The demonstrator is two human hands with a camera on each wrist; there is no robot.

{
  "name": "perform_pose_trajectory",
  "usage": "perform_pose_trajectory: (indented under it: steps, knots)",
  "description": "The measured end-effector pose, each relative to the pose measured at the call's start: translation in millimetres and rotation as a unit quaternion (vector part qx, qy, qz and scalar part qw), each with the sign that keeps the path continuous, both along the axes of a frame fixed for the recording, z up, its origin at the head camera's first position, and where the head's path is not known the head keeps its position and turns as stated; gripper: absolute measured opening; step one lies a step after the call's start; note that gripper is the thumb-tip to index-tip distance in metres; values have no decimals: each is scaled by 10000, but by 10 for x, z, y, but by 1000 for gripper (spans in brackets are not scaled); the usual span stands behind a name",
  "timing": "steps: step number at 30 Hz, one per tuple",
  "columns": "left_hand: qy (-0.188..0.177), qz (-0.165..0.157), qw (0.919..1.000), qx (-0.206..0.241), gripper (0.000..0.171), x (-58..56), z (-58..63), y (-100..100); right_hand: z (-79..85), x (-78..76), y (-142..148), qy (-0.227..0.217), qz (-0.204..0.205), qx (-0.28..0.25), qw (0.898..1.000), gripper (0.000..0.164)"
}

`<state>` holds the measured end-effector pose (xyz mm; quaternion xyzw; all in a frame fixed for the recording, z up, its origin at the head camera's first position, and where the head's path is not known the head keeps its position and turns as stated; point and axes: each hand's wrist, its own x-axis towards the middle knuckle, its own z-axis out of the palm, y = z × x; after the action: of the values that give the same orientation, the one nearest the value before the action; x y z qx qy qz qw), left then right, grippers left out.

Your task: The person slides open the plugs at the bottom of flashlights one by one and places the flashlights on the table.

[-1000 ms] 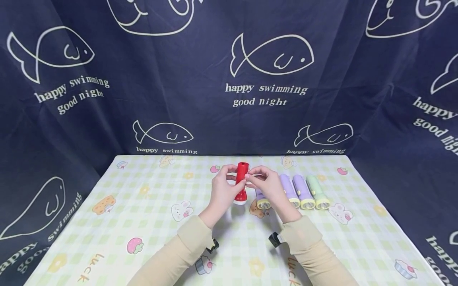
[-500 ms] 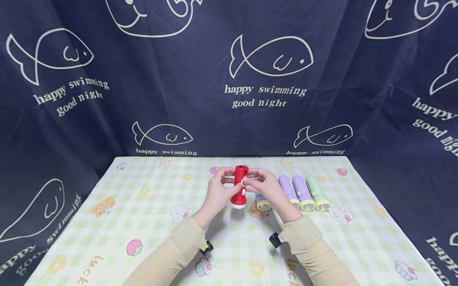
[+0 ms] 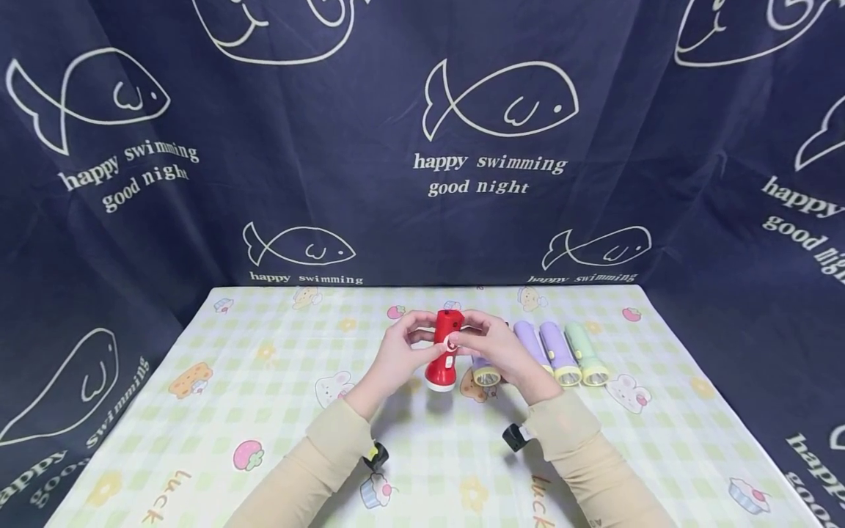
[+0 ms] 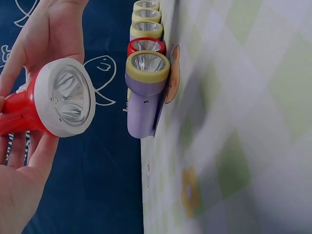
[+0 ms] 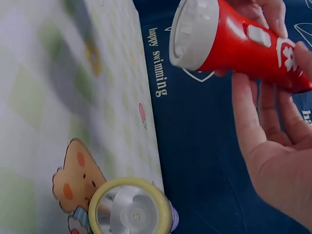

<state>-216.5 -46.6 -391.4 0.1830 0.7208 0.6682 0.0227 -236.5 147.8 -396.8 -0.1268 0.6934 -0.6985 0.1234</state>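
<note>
A red flashlight (image 3: 441, 372) with a white head ring is held above the table, lens end toward the near side. My left hand (image 3: 398, 354) grips it from the left, and my right hand (image 3: 496, 349) from the right, both thumbs on its upper side. In the right wrist view a white switch (image 5: 258, 35) and a white flower mark (image 5: 288, 56) show on the red body. The lens (image 4: 70, 97) faces the left wrist camera and looks unlit. Right beside my right hand lies a purple flashlight (image 3: 486, 372) with a yellow rim.
More purple flashlights (image 3: 560, 352) and a green one (image 3: 582, 348) lie in a row to the right, lenses facing near. Another red flashlight (image 4: 148, 46) shows in that row in the left wrist view. A checked cloth (image 3: 264, 411) covers the table; a dark blue curtain (image 3: 396, 220) hangs behind.
The held red flashlight has come slightly nearer and turned, so its white switch and flower mark now show. My left forearm has shifted a little left.
</note>
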Motion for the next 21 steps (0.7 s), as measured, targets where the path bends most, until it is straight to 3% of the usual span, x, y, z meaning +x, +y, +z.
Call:
perform_pose_trajectory:
  steps: [6,12,17,21]
  knots:
    - [-2,-316,9993,217,41,17,13,-12,-16,6,20,178,72,185,9996,47]
    - [27,-404,9990,180,41,29,36,-20,-2,29,27,491,-107,401,9979,42]
    - [228,-381,9990,-15,38,40,77,-21,21,50,32,1059,-397,1134,9871,38]
    - [309,-304,9990,-78,34,11,65,-13,47,76,16,1256,-551,1392,9807,38]
